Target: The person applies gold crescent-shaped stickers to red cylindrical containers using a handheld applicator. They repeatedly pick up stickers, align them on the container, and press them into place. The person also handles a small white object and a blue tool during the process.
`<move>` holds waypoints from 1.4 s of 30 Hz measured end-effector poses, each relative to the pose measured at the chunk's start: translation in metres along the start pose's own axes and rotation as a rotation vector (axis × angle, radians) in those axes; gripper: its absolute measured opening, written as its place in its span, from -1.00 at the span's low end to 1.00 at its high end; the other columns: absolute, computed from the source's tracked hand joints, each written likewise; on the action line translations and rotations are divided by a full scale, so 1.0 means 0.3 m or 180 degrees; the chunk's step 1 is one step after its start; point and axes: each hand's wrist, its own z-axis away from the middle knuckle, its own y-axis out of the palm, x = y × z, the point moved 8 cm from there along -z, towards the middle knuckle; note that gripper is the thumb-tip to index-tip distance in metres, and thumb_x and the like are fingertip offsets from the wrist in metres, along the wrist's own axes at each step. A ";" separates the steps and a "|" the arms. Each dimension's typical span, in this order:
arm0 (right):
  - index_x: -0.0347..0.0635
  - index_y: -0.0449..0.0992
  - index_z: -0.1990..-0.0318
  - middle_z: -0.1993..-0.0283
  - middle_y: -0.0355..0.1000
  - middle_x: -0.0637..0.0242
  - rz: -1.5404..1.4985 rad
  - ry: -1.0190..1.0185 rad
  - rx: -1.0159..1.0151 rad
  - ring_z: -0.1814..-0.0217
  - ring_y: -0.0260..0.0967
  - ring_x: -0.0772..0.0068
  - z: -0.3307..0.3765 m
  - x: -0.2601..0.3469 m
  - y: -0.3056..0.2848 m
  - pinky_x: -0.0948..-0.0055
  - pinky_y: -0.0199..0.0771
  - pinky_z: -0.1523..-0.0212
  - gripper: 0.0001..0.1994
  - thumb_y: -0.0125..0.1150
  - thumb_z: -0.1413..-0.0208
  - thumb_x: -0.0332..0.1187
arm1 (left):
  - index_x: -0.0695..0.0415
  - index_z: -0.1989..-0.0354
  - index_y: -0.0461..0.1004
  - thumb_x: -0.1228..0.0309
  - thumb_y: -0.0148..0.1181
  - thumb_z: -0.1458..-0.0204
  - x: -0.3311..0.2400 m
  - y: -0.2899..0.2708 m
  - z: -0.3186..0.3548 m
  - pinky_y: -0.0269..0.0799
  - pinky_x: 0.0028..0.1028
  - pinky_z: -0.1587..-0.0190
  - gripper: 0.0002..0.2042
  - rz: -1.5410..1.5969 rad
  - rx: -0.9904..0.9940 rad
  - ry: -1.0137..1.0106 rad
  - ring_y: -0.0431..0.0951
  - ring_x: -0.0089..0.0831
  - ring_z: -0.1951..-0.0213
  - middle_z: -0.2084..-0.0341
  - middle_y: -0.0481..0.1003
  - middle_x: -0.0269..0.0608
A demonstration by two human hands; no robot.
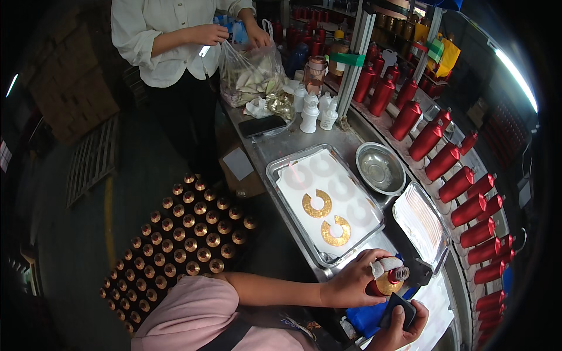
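Between left-hand fingers (374, 264): red bottle (387, 282), upright.

A long steel workbench (293, 143) runs along a curved conveyor rail (433, 193) carrying a row of red bottles (468, 207). The dark concrete floor (76, 234) bears a yellow painted line (109, 216). A grey slatted pallet (91, 158) leans by stacked brown cartons (70, 88). Shelves of more red bottles (316, 23) stand at the back. A bright strip light (515, 79) glows on the right.
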 end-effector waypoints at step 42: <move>-0.41 0.49 0.09 0.17 0.52 0.18 -0.0167 0.0072 -0.0098 0.19 0.48 0.43 -0.082 -0.041 -0.020 0.53 0.53 0.18 -0.83 0.22 -0.17 -0.61 | 0.23 -0.31 0.14 0.30 0.56 0.13 0.006 0.024 -0.003 0.21 -0.19 -0.35 -0.14 -0.0171 0.0112 -0.0093 0.26 -0.05 -0.30 -0.23 0.22 0.04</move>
